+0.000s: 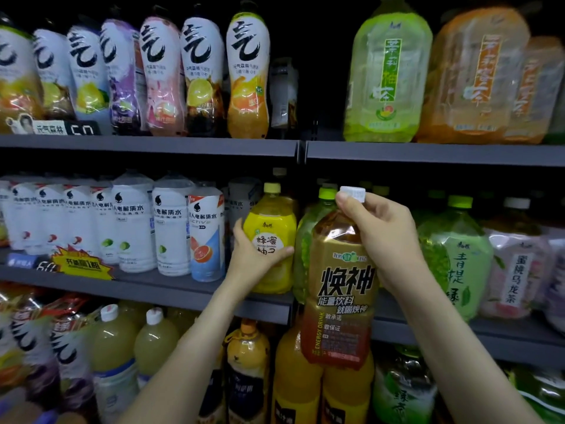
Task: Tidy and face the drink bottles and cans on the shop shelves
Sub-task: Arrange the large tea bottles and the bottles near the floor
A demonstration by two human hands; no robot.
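Nearest: right grip (pixel 379 237) clamped round the neck of a large brown energy-drink bottle (pixel 339 289), thumb tip against its white cap (pixel 353 194). The bottle hangs upright, resting on no shelf, in front of the middle shelf (pixel 183 293). Its base overlaps the orange bottles (pixel 293 377) on the shelf below.

Handling: it looks full, so judged heavy. A neck hold alone lets it swing. The glossy shrink label is likely slick. Plastic, stiff enough, not fragile. A second hold low on the body would steady it for setting down.

Next back: left grip (pixel 256 255) wrapped round the belly of a yellow honey-pomelo bottle (pixel 272 231), which stands at the front of the middle shelf, label outward. Just beside it is a green-capped bottle (pixel 305 240), mostly hidden behind the held one; possibly side-on, hard to tell.

In the way: those two stand close, and no open slot for the brown bottle shows. To the right are a green grape tea bottle (pixel 455 249) and a pink oolong tea bottle (pixel 513 264). To the left is a row of white electrolyte-water bottles (pixel 134 221).

Farthest, top shelf: sparkling-water bottles (pixel 247 75) and a big pale-green tea bottle (pixel 386 75).
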